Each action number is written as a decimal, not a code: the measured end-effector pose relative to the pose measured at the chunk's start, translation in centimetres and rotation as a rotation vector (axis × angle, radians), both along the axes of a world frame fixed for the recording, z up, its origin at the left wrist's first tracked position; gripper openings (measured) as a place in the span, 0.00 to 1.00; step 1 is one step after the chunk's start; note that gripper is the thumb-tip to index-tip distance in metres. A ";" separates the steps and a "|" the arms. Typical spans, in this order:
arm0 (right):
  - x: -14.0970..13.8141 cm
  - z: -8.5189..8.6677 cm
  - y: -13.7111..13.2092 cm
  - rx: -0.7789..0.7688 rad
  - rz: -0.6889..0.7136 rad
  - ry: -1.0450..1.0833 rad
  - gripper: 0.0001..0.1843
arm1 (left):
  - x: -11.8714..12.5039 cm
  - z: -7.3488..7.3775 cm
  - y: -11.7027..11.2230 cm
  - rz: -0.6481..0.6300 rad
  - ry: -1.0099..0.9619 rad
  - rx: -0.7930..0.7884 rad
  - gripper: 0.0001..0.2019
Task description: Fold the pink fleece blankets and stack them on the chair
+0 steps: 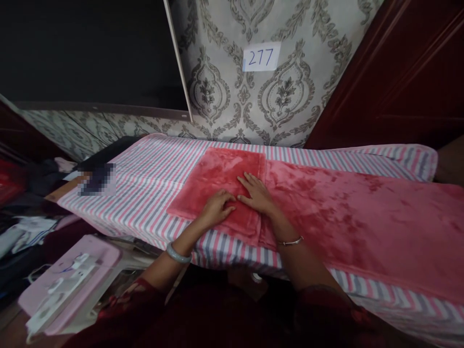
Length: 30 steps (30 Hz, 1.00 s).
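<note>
A pink plush blanket [355,217] lies along a striped ironing board [152,179], with its left end folded over into a flat panel [221,179]. My left hand [216,208] rests on the folded panel with fingers curled down against the fabric. Just to its right, my right hand [256,193] lies flat on the same fold, fingers stretched out. A pale green bangle circles my left wrist and a thin bracelet my right wrist.
Patterned wallpaper with a paper label reading 277 [261,56] stands behind the board. A dark red wooden door [398,72] is at the right. A pink box with white parts [65,285] sits low at the left, beside piled clothes [21,227].
</note>
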State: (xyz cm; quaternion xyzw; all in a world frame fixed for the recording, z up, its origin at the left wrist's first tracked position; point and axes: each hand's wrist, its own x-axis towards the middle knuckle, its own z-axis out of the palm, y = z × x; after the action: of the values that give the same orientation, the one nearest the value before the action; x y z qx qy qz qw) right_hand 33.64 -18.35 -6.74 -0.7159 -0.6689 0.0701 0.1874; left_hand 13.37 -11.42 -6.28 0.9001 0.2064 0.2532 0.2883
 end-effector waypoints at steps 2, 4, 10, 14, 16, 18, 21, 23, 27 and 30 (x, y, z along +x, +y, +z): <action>0.0 0.0 0.0 0.000 0.001 -0.001 0.41 | 0.0 0.0 -0.1 -0.018 -0.016 0.008 0.05; 0.1 -0.1 0.0 0.008 0.007 0.004 0.41 | 0.0 0.1 -0.2 -0.012 -0.054 -0.011 0.06; 0.1 0.0 0.1 -0.014 -0.001 0.009 0.42 | -0.6 0.4 -0.2 0.135 -0.201 -0.204 0.05; 0.0 0.3 0.0 -0.021 0.003 0.004 0.42 | -2.4 1.1 1.0 0.225 -0.268 -0.243 0.06; -0.1 0.4 0.0 -0.019 0.008 0.006 0.42 | -3.7 1.6 1.8 0.298 -0.236 -0.080 0.09; -0.1 0.4 0.0 -0.015 0.011 0.016 0.42 | -5.2 1.9 2.5 0.341 -0.112 0.137 0.13; -0.1 0.5 0.1 -0.003 0.011 0.037 0.43 | -6.9 1.6 2.8 0.358 0.165 0.360 0.22; 0.0 0.4 0.1 0.013 0.014 0.048 0.43 | -7.4 1.0 2.6 0.374 0.296 0.433 0.24; -0.1 0.4 0.1 0.052 0.004 0.047 0.43 | -7.5 0.1 2.3 0.398 0.360 0.515 0.24; -0.4 0.8 0.0 0.042 -0.007 0.044 0.42 | -7.3 0.0 2.5 0.387 0.356 0.510 0.25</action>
State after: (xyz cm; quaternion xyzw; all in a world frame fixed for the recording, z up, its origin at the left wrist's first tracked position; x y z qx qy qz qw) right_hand 33.20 -18.38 -5.95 -0.7124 -0.6634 0.0714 0.2173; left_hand 6.10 -8.89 -6.29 0.9173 0.3499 0.1860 -0.0393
